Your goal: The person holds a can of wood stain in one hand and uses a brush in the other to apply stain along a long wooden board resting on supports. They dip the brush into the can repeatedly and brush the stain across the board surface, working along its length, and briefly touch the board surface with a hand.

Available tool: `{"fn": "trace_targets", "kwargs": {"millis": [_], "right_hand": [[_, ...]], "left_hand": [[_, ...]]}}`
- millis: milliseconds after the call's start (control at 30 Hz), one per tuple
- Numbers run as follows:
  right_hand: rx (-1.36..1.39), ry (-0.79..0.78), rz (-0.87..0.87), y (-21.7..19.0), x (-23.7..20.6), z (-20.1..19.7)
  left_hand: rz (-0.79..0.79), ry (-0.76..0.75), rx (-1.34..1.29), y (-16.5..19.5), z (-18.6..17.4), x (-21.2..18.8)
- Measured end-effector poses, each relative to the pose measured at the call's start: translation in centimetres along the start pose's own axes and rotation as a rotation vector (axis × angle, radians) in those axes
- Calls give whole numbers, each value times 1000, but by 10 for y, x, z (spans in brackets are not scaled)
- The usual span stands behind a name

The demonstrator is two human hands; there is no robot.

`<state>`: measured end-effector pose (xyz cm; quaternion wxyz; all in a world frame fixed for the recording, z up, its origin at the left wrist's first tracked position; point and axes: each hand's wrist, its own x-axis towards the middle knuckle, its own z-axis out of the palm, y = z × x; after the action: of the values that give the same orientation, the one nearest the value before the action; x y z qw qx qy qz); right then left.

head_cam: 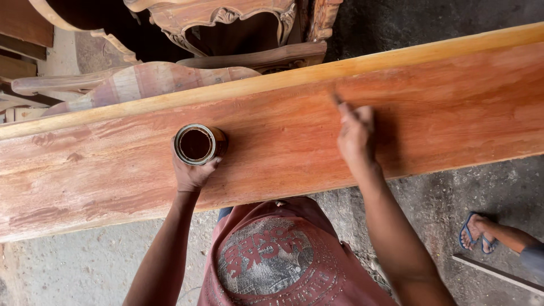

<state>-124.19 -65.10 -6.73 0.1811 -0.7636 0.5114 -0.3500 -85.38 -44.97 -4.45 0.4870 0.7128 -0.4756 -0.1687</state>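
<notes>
Left fingers (pixel 195 170) clamped on open tin (pixel 196 144), right fingers (pixel 356 133) pinching brush (pixel 336 100) on plank (pixel 453 113)

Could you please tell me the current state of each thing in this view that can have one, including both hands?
Tin can: open, upright on the plank, dark liquid inside.
Left hand: closed around the can.
Right hand: closed on a thin tool, its tip against the plank.
Wooden plank: lying flat, reddish stain across the top, far edge strip paler.
Carved furniture: standing behind the plank, looks unfinished.
Another person's foot: in a blue sandal, on the floor.
</notes>
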Motion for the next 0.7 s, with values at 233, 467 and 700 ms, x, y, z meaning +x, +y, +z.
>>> {"fn": "trace_targets", "kwargs": {"millis": [233,467,700], "right_hand": [[-117,8,59,-15,12,-41],[-72,31,-68,19,32,-50],[-253,-92,248,34,25,-82]], "left_hand": [[-29,-6,13,2,-1,1],[-39,-14,3,4,0,1],[4,13,7,4,-2,0]]}}
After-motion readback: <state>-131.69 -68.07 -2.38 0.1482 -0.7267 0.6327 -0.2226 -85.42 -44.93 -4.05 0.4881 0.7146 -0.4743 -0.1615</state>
